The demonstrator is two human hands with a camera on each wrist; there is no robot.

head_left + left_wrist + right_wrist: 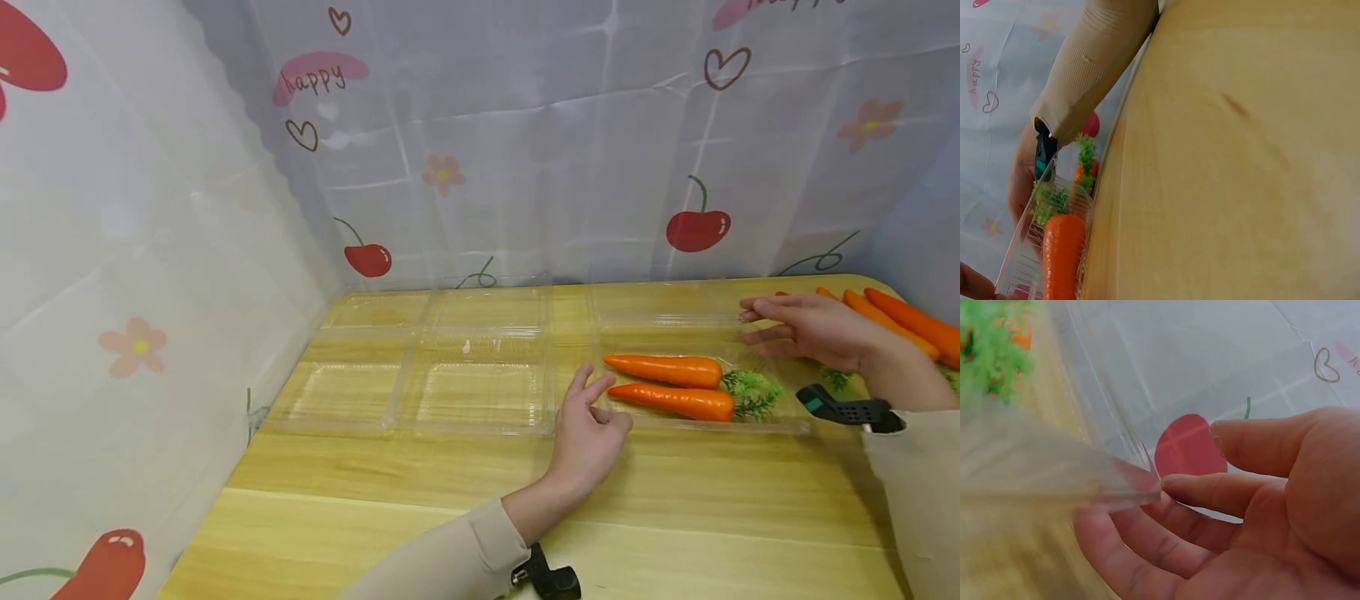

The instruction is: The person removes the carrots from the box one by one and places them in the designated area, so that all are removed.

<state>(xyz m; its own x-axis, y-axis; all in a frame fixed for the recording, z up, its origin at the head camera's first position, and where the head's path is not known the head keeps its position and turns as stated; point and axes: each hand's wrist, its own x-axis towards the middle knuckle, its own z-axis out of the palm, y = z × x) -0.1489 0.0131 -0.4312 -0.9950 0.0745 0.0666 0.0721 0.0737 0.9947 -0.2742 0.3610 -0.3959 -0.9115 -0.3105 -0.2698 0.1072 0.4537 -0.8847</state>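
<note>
A clear plastic clamshell box [780, 427] holds two orange carrots [663, 367] with green leafy tops, lying side by side. My left hand [588, 433] is at the box's left side, its fingers loosely bent with the fingertips right at the rim. My right hand [828, 333] is at the back right, beside the raised clear lid [660, 302]. In the right wrist view, the right fingers [1197, 487] touch the lid's corner from below and outside, while the thumb stands apart from it. The left wrist view shows one carrot [1063, 256] through the clear wall.
Two more clear boxes, one at the far left [345, 427] and one beside it [480, 429], stand with lids folded back. Several loose carrots [911, 325] lie at the table's right end. A printed curtain [540, 167] hangs behind the wooden table [420, 475].
</note>
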